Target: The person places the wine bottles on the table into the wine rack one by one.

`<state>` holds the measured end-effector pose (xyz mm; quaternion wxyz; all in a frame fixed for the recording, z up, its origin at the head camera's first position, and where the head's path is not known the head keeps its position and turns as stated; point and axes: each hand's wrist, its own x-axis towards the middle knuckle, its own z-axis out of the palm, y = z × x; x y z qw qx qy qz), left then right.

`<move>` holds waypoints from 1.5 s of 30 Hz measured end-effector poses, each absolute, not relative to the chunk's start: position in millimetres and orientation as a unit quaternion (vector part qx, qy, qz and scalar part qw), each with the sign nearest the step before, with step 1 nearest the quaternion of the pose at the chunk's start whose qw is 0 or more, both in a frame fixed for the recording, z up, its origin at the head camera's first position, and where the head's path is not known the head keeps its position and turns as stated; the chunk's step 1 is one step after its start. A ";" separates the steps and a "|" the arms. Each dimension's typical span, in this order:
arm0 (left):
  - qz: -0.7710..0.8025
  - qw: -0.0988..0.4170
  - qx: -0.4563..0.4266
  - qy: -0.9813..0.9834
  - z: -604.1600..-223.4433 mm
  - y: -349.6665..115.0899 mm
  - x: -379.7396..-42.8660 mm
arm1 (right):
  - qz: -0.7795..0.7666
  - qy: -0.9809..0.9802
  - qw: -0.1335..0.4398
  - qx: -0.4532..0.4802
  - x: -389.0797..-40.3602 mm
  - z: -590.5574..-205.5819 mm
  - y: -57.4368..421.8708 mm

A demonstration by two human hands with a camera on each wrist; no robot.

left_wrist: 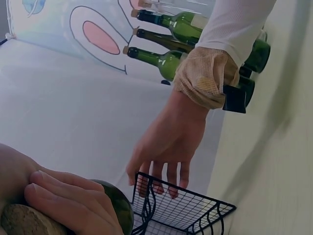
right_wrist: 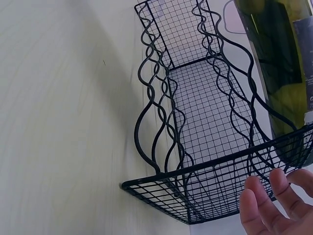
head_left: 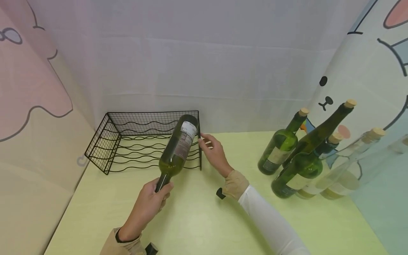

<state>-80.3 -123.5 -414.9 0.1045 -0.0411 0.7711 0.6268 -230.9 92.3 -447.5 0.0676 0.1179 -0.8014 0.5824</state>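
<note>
My left hand (head_left: pixel 149 203) grips a dark green wine bottle (head_left: pixel 176 147) by its neck, the base tilted up and away over the right end of a black wire wine rack (head_left: pixel 106 143). Its printed back label faces up, and a cork (left_wrist: pixel 27 221) shows beside the palm in the left wrist view. My right hand (head_left: pixel 214 152) is at the rack's right mesh end, fingers loosely bent with the fingertips right at the wires. Seen from the right wrist, the bottle's base overlaps the rack's top edge near these fingers (right_wrist: pixel 261 200).
Several corked bottles stand together at the table's right: green ones (head_left: pixel 277 150) and clear ones (head_left: pixel 342 184) behind my right forearm. A white curtain (head_left: pixel 204 78) hangs directly behind the rack. The pale yellow-green table (head_left: pixel 197 219) stretches in front.
</note>
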 end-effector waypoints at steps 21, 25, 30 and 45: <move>0.687 0.139 -0.022 0.712 -411.5 -103.0 -89.3 | 0.587 -0.798 0.067 0.120 -233.4 -450.2 92.9; 0.699 0.162 -0.013 0.697 -407.8 -100.0 -91.2 | 0.586 -0.798 0.072 0.123 -234.0 -450.5 93.4; 0.713 0.184 0.000 0.677 -403.6 -96.3 -95.0 | 0.588 -0.794 0.081 0.128 -235.6 -452.7 93.7; 0.715 0.172 0.042 0.676 -419.1 -80.4 -120.4 | 0.588 -0.792 0.085 0.140 -232.2 -453.7 92.5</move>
